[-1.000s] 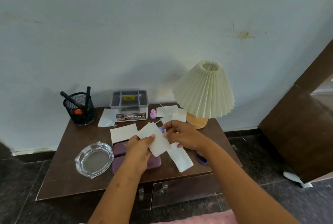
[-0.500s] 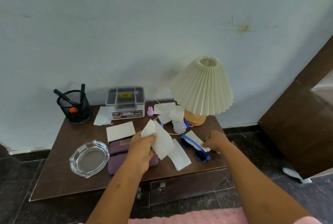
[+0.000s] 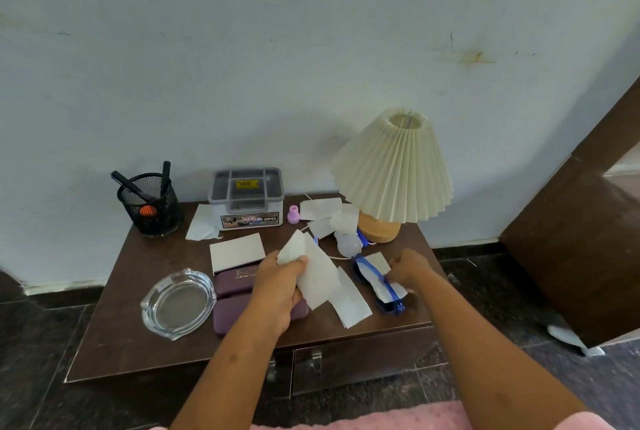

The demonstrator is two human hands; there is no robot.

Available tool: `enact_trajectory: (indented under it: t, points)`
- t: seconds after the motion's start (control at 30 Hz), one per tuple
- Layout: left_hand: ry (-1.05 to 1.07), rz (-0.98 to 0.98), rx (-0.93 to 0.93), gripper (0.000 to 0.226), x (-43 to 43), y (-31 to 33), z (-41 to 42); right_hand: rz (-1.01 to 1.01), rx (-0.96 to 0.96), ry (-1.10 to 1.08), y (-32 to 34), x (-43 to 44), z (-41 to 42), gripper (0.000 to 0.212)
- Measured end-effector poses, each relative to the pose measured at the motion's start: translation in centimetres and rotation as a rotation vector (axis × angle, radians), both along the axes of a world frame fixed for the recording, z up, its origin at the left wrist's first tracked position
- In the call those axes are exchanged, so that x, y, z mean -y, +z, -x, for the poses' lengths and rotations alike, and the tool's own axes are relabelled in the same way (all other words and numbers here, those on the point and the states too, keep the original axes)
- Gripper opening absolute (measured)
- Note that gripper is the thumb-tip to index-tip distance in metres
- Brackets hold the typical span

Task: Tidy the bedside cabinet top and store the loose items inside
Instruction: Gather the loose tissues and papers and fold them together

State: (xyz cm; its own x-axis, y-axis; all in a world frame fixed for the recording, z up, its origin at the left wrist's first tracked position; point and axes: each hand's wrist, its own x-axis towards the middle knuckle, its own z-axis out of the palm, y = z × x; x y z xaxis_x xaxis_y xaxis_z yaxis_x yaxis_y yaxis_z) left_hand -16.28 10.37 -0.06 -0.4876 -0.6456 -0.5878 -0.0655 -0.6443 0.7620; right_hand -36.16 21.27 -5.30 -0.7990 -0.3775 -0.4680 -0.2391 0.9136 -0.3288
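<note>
My left hand [image 3: 281,286] holds several white paper slips [image 3: 311,267] above the brown cabinet top [image 3: 121,336]. My right hand [image 3: 408,268] pinches a paper slip [image 3: 379,261] lying under blue sunglasses [image 3: 386,287] at the right front. One more slip [image 3: 349,301] lies in front of the held ones, another [image 3: 237,251] rests on a purple glasses case [image 3: 235,312]. More slips [image 3: 323,213] are piled by the lamp base, and one [image 3: 202,227] lies beside the grey box.
A cream pleated lamp [image 3: 393,170] stands back right. A grey lidded box [image 3: 246,197], a mesh pen holder [image 3: 150,203], a glass ashtray [image 3: 178,303], a small pink bottle [image 3: 293,215] and a white bulb [image 3: 348,244] share the top. Two drawer handles [image 3: 315,358] sit below.
My right hand left the slips in my left hand, moved right to the sunglasses and closed on the slip under them. My left hand stayed in place with its papers.
</note>
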Motion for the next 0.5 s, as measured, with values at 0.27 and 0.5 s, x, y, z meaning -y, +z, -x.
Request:
enact_trajectory:
  t: [0.27,0.5]
  points:
    - [0.006,0.060,0.029,0.044,0.6,-0.3,-0.3,0.368,0.018,0.163,4.6,1.6,-2.7,0.027]
    - [0.030,-0.012,-0.030,0.036,0.5,-0.1,-0.9,0.942,0.571,0.177,9.7,3.3,-8.5,0.018]
